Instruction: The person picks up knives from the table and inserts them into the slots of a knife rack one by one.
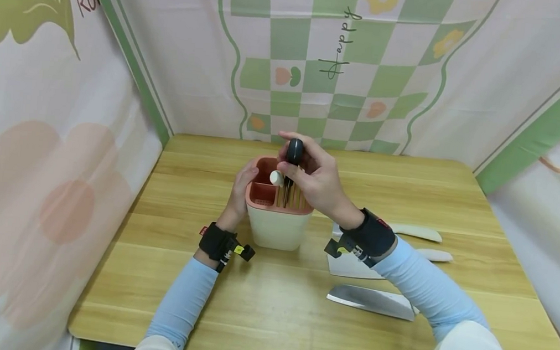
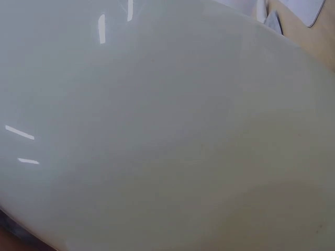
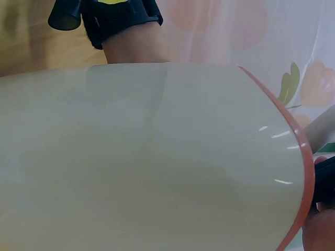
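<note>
A cream utensil holder [image 1: 279, 229] with a salmon-pink slotted, divided insert [image 1: 264, 188] stands upright on the table. My left hand [image 1: 239, 191] grips its left side, fingers at the rim. Over the slotted part, my right hand [image 1: 317, 178] holds the black handle of a utensil [image 1: 294, 151]; its narrow metal part reaches down at the slots. Its exact kind cannot be told. A white handle end [image 1: 276, 178] sticks up just beside it. The holder's pale wall [image 2: 167, 125] fills the left wrist view and most of the right wrist view.
Right of the holder lie a knife with a wide blade [image 1: 352, 267], white handles [image 1: 417, 232] and a separate knife [image 1: 371, 301] nearer the front. My right forearm partly covers them. Patterned cloth [image 1: 316, 106] hangs behind the wooden table [image 1: 150, 291] and at both sides.
</note>
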`<control>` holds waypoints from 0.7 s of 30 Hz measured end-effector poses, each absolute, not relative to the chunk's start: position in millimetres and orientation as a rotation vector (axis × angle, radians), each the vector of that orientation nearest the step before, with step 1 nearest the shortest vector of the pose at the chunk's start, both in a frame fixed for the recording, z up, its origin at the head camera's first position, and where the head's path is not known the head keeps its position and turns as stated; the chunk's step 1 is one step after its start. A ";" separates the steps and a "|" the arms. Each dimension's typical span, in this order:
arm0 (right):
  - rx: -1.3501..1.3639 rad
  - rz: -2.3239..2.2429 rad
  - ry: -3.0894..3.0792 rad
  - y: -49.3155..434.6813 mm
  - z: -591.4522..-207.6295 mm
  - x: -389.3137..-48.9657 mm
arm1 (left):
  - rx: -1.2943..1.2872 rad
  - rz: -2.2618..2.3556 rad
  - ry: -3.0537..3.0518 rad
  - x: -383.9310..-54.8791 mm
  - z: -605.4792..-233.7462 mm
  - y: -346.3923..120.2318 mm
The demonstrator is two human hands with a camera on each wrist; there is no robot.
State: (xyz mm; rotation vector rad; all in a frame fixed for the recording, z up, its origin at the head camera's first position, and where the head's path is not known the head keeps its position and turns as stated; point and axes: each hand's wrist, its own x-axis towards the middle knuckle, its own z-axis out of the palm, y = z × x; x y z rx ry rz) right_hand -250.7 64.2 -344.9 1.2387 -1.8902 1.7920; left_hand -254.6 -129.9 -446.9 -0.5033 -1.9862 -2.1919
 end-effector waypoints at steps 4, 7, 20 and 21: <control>1.242 1.800 -1.897 65.2 -348.3 -251.2 | -0.493 -2.211 -1.982 -254.5 -446.7 -129.4; 1.243 1.829 -1.879 64.6 -350.4 -251.5 | -0.485 -2.216 -1.984 -254.9 -446.6 -129.8; 1.338 1.906 -1.796 66.5 -355.1 -242.4 | -0.518 -2.192 -1.986 -256.3 -448.3 -129.3; 1.349 1.909 -1.790 66.8 -355.6 -241.2 | -0.512 -2.192 -1.990 -255.8 -448.5 -129.4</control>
